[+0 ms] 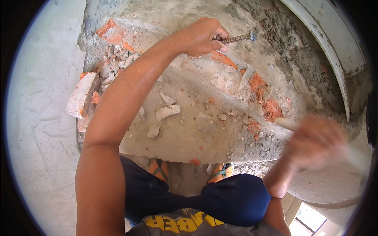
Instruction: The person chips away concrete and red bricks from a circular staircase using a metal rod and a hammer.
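Note:
My left hand (203, 37) is closed around a ribbed steel bar (237, 38), like a rebar chisel. The bar's blunt, flared end points right, and its other end is hidden behind the hand. Below it runs a ledge of broken plaster and exposed red brick (225, 59). My right hand (319, 143), blurred by motion, grips a pale handle (285, 123), apparently wooden. One tip of the handle juts out to the left, near a broken brick patch (271, 109). A pale blur trails off to the lower right, so any tool head cannot be made out.
Rubble (113, 63) is heaped on the left beside a large plastered brick chunk (84, 94). Loose mortar pieces (168, 112) lie on the concrete step (183, 138). A curved pale edge (327, 53) borders the upper right. My feet (220, 172) stand below the step.

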Available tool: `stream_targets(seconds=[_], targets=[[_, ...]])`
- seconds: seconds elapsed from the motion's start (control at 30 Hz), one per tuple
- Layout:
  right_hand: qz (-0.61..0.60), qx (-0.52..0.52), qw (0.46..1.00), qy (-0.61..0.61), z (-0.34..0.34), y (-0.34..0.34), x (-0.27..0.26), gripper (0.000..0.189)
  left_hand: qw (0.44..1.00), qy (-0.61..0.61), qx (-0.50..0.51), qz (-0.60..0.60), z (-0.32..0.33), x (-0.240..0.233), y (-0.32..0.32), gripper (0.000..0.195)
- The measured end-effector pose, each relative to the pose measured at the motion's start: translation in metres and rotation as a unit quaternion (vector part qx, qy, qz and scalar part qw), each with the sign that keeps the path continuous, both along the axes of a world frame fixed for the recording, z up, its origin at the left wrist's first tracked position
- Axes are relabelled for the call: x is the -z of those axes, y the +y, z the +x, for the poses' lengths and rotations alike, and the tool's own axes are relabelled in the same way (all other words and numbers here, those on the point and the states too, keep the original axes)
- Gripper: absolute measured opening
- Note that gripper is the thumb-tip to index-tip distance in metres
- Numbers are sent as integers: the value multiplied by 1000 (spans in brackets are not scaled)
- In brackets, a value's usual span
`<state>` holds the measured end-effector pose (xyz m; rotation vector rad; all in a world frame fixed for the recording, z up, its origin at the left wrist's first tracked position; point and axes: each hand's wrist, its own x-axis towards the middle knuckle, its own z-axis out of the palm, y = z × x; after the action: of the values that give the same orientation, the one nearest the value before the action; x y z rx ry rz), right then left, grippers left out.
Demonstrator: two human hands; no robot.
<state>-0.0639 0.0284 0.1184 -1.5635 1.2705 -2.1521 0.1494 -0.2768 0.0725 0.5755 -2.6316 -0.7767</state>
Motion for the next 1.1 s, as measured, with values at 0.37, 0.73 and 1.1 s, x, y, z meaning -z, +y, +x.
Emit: stream_targets(seconds=[0.37,0.73,1.1], targets=[[-103,176,978,42,-23,25,-56,43,1000,23,14,-14,-13,8,-6,21],[271,103,955,-67,-14,-2,73,35,995,-17,49,87,-4,32,4,15],[59,10,965,-254,16,-5,44,45,997,60,-42,-10,18,7,-38,21]])
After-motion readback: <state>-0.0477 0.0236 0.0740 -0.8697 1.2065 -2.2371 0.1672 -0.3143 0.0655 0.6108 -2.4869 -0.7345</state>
